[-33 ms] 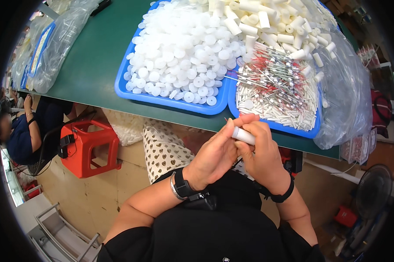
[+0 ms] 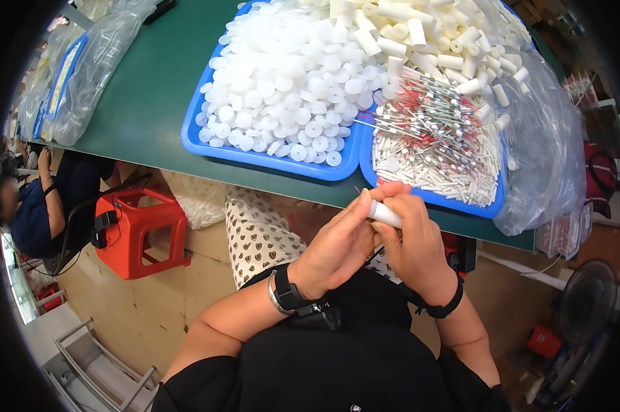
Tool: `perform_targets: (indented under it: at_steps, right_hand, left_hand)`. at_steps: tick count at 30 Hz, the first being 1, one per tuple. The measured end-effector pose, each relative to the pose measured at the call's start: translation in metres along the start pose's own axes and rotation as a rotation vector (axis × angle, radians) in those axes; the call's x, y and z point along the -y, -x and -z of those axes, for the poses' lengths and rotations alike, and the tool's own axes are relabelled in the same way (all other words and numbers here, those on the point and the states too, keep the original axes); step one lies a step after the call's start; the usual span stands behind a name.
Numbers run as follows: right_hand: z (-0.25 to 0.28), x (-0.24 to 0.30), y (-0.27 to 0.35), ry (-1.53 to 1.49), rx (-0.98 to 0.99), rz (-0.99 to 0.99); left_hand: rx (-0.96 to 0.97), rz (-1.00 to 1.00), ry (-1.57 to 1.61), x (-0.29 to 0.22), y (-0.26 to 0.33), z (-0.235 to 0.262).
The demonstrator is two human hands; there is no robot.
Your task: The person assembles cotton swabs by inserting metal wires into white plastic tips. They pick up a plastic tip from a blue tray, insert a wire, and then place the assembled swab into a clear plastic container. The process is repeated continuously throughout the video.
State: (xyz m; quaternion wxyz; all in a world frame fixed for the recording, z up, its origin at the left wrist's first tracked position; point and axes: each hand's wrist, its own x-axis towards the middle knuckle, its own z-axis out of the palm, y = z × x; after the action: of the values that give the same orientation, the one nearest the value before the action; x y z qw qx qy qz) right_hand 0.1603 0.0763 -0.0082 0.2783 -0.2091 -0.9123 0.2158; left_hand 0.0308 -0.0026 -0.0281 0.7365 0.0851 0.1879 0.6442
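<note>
Just in front of the table edge, both my hands meet around a short white cylinder (image 2: 385, 215). My right hand (image 2: 414, 237) is closed on it, thumb below and fingers curled over the top. My left hand (image 2: 341, 247) presses its thumb to the cylinder's left end, the fingers running behind it and partly hidden. A thin reddish wire tip (image 2: 356, 189) sticks out by the left thumb. Beyond the hands, a blue tray (image 2: 497, 206) holds small white tubes (image 2: 454, 185) and a heap of red and silver wire-ended parts (image 2: 433, 113).
A second blue tray (image 2: 207, 147) is heaped with translucent white discs (image 2: 282, 89). Cream foam-like cylinders (image 2: 392, 47) lie behind, beside clear plastic bags (image 2: 547, 151). A red stool (image 2: 141, 233) and a seated person (image 2: 38, 213) are at left, a fan (image 2: 588, 302) at right.
</note>
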Motion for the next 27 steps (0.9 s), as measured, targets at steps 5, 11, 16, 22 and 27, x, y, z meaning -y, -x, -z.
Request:
perform_targets:
  at_steps: [5,11,16,22,27]
  right_hand:
    - [-0.006,0.009,0.008,0.043,0.012,0.019]
    - [-0.011,0.015,0.003,-0.103,0.031,-0.177]
    - [-0.005,0.024,0.003,-0.444,0.121,-0.384]
    - [-0.01,0.027,0.009,-1.207,0.21,-0.885]
    - [-0.006,0.016,0.004,-1.663,0.392,-1.06]
  left_hand:
    - [0.042,-0.063,0.104,0.012,0.005,-0.005]
    - [-0.056,-0.056,-0.027,0.007,0.002,0.0]
    - [-0.068,-0.102,-0.244,0.004,0.006,0.001]
    - [-0.141,-0.043,-0.36,0.0,0.019,0.004]
    - [-0.14,-0.053,-0.225,-0.009,0.02,0.007]
